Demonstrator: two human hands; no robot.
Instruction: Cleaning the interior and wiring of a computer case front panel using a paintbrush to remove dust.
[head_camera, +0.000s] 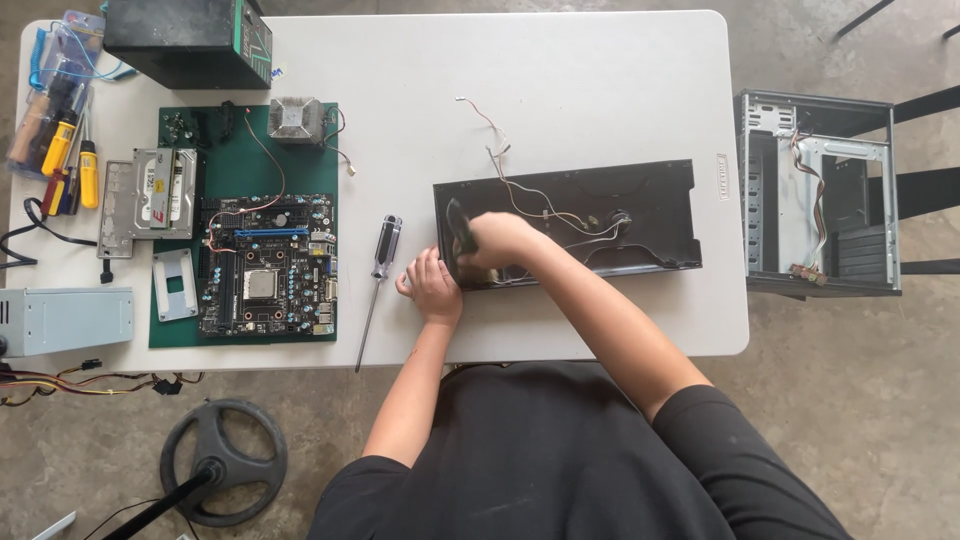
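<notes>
Black front panel (600, 215) of a computer case, lying inner face up near the front edge of the white bench (580, 70), with thin wires (515, 185) trailing from its upper left corner across its hollow. The right hand (495, 240) is closed around a dark, handled tool (459, 228) at the panel's left end; the tool's working end is blurred and cannot be identified. The left hand (432, 283) rests curled against the panel's lower left corner, touching its edge and bracing it; whether its fingers grip anything cannot be told.

To the left, a long screwdriver (378, 275) lies on the bench, just beside the left hand. Further left, a motherboard (268, 265) sits on a green mat (330, 160), with a heatsink fan (295, 118) above it and a drive in a metal bracket (152, 195) overlapping the mat's left edge. A grey power supply (65, 320) lies at the bench's left end, and a black box (190, 40) stands at the far left corner beside a pouch of hand tools (55, 120). The stripped case chassis (820, 195) stands off the bench's right end.

Working note: the panel appears light and free to slide, so the bracing hand should stay tight against the corner while the tool works, and strokes should run clear of the loose wires.
</notes>
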